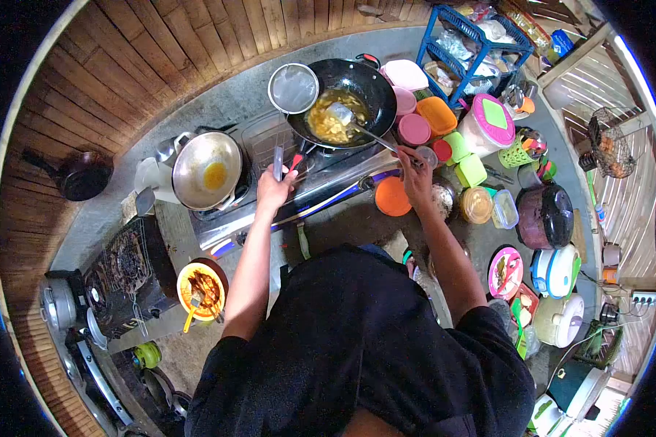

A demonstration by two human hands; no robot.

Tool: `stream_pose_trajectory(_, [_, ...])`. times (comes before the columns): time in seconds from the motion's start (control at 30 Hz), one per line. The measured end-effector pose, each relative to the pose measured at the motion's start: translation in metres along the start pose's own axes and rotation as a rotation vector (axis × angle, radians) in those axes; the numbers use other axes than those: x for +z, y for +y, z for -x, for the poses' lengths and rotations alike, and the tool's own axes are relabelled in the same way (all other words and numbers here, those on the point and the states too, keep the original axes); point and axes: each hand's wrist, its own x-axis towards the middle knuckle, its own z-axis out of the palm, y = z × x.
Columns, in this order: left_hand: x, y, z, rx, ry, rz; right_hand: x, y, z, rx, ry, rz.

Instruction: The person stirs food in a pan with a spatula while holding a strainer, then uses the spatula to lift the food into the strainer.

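Note:
My left hand (273, 188) is closed around the handle of a round mesh strainer (293, 88), whose basket is over the left rim of a black wok (377, 91). The wok's red-tipped handle (297, 159) lies right by my left fingers; whether they also touch it I cannot tell. With my right hand (417, 178) I grip the long handle of a metal spatula (340, 112). Its blade rests among yellowish pieces (330, 130) in oil inside the wok. The wok sits on the right burner of a gas stove (259, 140).
A steel pan (189, 171) with a little yellow liquid stands on the left burner. Lidded tubs (414, 129) crowd the counter right of the wok. An orange lid (393, 197) lies near my right wrist. A bowl of red sauce (210, 280) with a brush is at lower left, beside a grill (127, 266).

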Motion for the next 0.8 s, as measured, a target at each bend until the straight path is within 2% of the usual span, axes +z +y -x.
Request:
stream_pose_trajectory(0.17, [0.001,0.000,0.000,-0.013,0.012,0.010,-0.002,0.006,-0.015,-0.078,-0.016,-0.019])
stream_pose_trajectory(0.23, [0.002,-0.004,-0.002,-0.014,0.013,0.009,-0.007,0.001,-0.024,-0.318,0.051,0.366])
stream_pose_trajectory(0.27, [0.002,-0.006,-0.003,-0.007,0.015,0.017,-0.009,-0.001,-0.025,-0.318,0.051,0.366])
stream_pose_trajectory(0.33, [0.001,-0.003,-0.002,0.001,0.019,0.027,-0.012,-0.009,-0.028,-0.382,0.137,0.568])
stream_pose_trajectory(0.47, [0.002,-0.002,-0.001,-0.015,0.019,0.016,-0.018,0.013,-0.039,-0.452,0.177,0.601])
stream_pose_trajectory(0.57, [0.002,-0.002,-0.001,-0.015,0.020,0.017,-0.017,0.023,-0.040,-0.373,0.118,0.499])
stream_pose_trajectory(0.63, [0.002,-0.002,-0.001,-0.020,0.019,0.024,-0.009,0.012,-0.032,-0.200,0.029,0.269])
stream_pose_trajectory(0.67, [0.002,-0.002,-0.001,-0.008,0.021,0.020,-0.006,0.005,-0.027,-0.200,0.029,0.269])
stream_pose_trajectory(0.73, [0.001,-0.001,0.000,0.002,0.024,0.016,0.001,-0.008,-0.020,0.016,-0.002,0.092])
stream_pose_trajectory(0.8, [0.001,0.001,0.001,-0.010,0.023,0.023,0.004,-0.007,-0.020,0.074,-0.028,0.022])
